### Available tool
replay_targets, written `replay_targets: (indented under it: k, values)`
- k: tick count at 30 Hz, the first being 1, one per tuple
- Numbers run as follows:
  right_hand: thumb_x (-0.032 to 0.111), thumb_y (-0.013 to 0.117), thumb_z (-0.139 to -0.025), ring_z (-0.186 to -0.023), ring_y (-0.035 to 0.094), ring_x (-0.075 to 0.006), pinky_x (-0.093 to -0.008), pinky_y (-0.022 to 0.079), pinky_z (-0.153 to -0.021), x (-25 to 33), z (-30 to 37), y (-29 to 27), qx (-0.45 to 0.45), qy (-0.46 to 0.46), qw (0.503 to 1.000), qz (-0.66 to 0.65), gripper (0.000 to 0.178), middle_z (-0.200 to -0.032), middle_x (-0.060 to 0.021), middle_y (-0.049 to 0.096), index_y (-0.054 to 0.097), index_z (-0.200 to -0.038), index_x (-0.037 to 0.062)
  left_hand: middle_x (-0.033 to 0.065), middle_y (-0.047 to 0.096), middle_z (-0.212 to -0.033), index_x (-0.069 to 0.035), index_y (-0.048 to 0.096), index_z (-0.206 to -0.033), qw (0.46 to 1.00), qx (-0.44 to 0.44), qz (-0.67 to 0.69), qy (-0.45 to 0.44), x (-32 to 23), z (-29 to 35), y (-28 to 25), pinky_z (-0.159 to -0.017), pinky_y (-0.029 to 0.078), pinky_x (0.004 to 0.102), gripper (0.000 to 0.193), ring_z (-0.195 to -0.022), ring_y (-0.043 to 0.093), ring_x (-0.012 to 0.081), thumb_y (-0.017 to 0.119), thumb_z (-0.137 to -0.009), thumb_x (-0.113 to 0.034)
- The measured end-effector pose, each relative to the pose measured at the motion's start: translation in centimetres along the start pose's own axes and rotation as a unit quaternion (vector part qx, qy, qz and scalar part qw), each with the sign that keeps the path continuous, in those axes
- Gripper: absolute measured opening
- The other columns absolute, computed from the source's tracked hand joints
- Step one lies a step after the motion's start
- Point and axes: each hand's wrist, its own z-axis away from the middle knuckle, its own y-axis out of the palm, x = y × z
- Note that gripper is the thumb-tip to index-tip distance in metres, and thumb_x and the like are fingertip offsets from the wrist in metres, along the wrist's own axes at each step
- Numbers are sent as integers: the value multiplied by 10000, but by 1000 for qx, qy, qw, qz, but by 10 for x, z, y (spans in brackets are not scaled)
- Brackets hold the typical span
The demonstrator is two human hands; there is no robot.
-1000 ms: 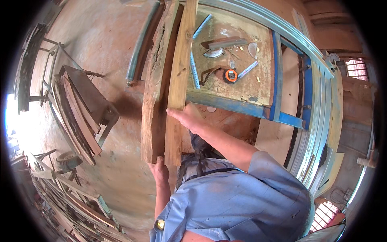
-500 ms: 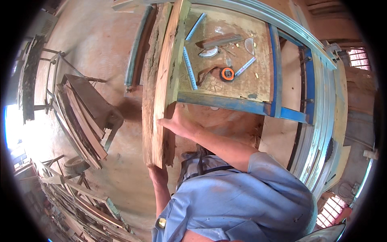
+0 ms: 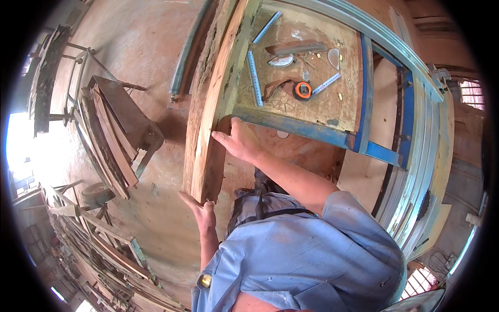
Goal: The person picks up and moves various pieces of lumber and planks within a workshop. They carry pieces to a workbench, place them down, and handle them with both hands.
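Observation:
A long wooden beam (image 3: 208, 130), pale on its sawn face and rough with bark along its left edge, runs from the top of the view down toward me. At its near end is my left hand (image 3: 204, 214), thumb and fingers spread around the end and bearing against it. My right hand (image 3: 240, 141) grips the beam's right side farther up, with the thumb on the upper edge; its other fingers are partly hidden. Right of the beam, an orange and black tape measure (image 3: 302, 91) lies on a worn board (image 3: 312, 117) inside a blue metal frame (image 3: 291, 125).
Blue-white rule pieces (image 3: 255, 78), a wood offcut (image 3: 296, 48) and half-round pieces (image 3: 281, 61) lie on the board. Metal rails (image 3: 423, 151) run along the right. To the left stands a rack with planks (image 3: 109, 138); more lumber (image 3: 99, 234) and a wheel (image 3: 97, 193) are lower left.
The view has shifted, so the frame and board sit slightly farther right. My right hand appears higher along the beam. More of my left hand shows, its fingers now spread at the beam's end.

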Motion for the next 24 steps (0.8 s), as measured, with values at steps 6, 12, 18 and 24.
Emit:
replay_targets:
  k: [6,12,18,24]
  values:
    - [431,686,-872,-882,626,-474,-472,501,-788,20,-2,-7,22,12,1000,16,601,-899,-325,607,510,-974,-134,203,263,-1511,-74,63,-1559,996,-62,54,-41,-34,-10,22,-1090,360,456,937,-1363,365,327,631,-872,-363]
    - [425,669,-887,-878,638,-419,-454,491,-795,4,-14,-7,43,-6,996,-77,524,-872,-281,624,554,-973,-78,124,458,-1381,-105,336,-1458,984,-24,154,-81,-47,-19,17,-870,554,424,736,-1189,545,287,653,-865,-405]
    - [494,569,-927,-621,582,-218,-375,472,-604,-18,-35,-25,-7,37,995,-91,518,-695,-92,623,605,-871,-19,121,483,-1358,-106,395,-1400,962,-65,215,-155,-53,-26,7,-846,572,490,641,-1156,567,301,635,-885,-403]
    - [513,566,-942,-1074,600,-237,-370,478,-921,-53,-69,-19,-28,228,892,-389,641,-1207,-182,613,556,-1226,-61,139,506,-1334,-92,389,-1400,958,-71,220,-171,-54,-24,7,-868,558,475,613,-1152,577,312,614,-901,-367]
